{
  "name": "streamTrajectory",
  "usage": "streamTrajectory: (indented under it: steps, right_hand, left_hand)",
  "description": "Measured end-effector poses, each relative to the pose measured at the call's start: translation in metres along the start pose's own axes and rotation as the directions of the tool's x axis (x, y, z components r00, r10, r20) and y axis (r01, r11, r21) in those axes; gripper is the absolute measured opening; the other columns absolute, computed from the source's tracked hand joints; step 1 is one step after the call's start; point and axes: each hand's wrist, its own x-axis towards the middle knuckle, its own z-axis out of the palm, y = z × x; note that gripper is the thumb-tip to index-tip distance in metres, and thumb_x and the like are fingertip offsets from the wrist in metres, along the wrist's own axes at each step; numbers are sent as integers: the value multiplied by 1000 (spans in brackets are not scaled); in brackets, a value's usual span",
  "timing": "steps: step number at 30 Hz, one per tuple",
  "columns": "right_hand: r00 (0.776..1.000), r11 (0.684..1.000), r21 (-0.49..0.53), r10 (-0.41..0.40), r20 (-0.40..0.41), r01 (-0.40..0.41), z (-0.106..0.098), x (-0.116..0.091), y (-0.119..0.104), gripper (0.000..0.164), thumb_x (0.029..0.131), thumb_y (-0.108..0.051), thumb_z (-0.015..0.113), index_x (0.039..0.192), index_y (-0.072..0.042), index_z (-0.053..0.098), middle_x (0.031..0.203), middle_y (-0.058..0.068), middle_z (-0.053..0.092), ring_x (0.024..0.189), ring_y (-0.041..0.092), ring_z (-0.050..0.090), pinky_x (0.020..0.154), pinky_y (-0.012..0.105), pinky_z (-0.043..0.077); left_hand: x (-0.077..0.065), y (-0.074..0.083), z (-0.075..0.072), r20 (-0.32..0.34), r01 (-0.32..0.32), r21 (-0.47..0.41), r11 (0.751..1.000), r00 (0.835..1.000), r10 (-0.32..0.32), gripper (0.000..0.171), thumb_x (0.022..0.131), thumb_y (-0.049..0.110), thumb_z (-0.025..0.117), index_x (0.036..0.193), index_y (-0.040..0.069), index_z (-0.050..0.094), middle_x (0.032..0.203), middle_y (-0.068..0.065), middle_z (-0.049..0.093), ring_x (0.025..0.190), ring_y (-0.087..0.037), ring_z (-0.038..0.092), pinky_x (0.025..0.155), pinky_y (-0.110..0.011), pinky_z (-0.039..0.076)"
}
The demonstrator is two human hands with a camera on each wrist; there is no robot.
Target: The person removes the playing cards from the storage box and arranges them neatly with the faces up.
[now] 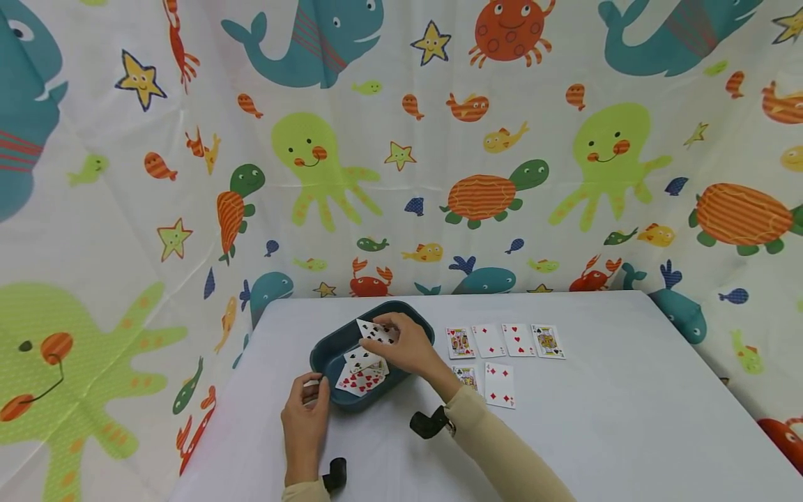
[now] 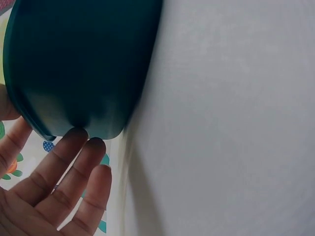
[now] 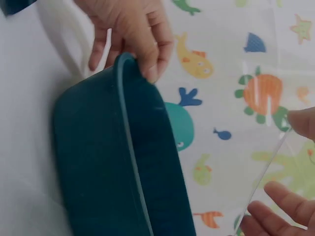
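A dark teal plastic basin [image 1: 332, 355] stands on the white table. My left hand [image 1: 305, 422] pinches the rim at its near left end; in the right wrist view, the thumb [image 3: 147, 64] hooks over the rim with the fingers outside. Above the basin's far side, my right hand [image 1: 410, 346] holds a playing card [image 1: 370, 328] with black spade-like pips. That card [image 3: 263, 174] appears edge-on between thumb and fingers in the right wrist view. Several loose cards lie inside the basin, among them a red-pipped card [image 1: 360, 381] and a black-pipped card [image 1: 360, 358].
Right of the basin, face-up cards lie in two rows. The far row runs from a face card [image 1: 461, 342] to another face card [image 1: 548, 341]. In the near row are a face card [image 1: 465, 376], partly behind my right arm, and a diamonds card [image 1: 500, 385]. A patterned curtain [image 1: 401, 240] hangs behind.
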Motion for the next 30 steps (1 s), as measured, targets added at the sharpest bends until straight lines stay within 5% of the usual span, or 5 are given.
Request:
streamTrajectory:
  steps: [13, 30]
  right_hand:
    - [999, 979, 202, 39, -21, -34, -29, -18, 14, 55, 92, -40, 75, 136, -10, 62, 138, 5, 62, 131, 26, 55, 113, 48, 42]
    - [984, 960, 246, 158, -88, -132, -74, -52, 41, 53, 94, -36, 74, 139, -11, 60, 142, 7, 59, 135, 27, 52, 116, 48, 38]
  left_hand:
    - [0, 0, 0, 21, 27, -3, 1000, 999, -27, 21, 99, 20, 68, 118, 11, 67, 102, -13, 76, 91, -26, 73, 74, -8, 46]
    - [0, -1, 1, 10, -4, -18, 1000, 1000, 5, 21, 99, 20, 68, 118, 10, 67, 101, -16, 76, 90, -28, 73, 73, -4, 43]
